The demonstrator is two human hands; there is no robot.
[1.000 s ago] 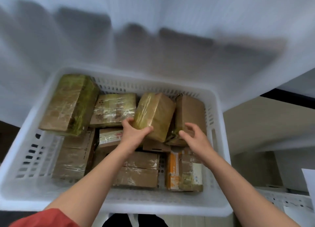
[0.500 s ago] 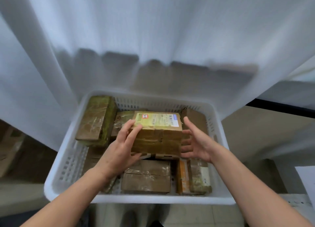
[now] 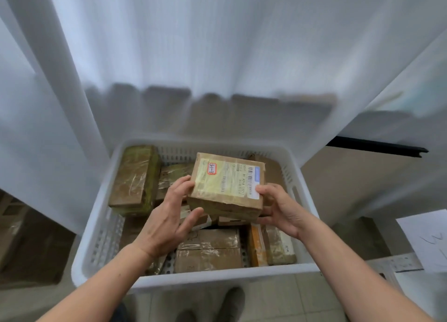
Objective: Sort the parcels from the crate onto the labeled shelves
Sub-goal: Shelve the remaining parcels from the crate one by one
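Parcel (image 3: pixel 226 188): brown taped box. I held it tilted above the crate's middle, label side toward me, clear of the load below.
Sticker (image 3: pixel 212 169): red-edged and handwritten, at the label's 11 o'clock. I read roughly "3-1-8" but was unsure.
Left hand (image 3: pixel 167 222): at the parcel's 8 o'clock, fingers curled round the near-left corner, gripping.
Right hand (image 3: pixel 280 208): at 4 o'clock, one digit on the label corner and the others beneath, gripping.
Crate (image 3: pixel 217 277): white and slotted. Many boxes lay inside, with a big box (image 3: pixel 134 176) at 10 o'clock.
Curtain (image 3: pixel 193 55): sheer, hanging at 12 o'clock over the far rim. The brown shapes behind were too blurred to name.
Risk, misread: the scrawled code could send it to the wrong shelf.
Risk, slip: glossy tape and corner-only holds could let it drop onto the load.
Risk, snag: lifting toward 12 o'clock could catch the curtain.
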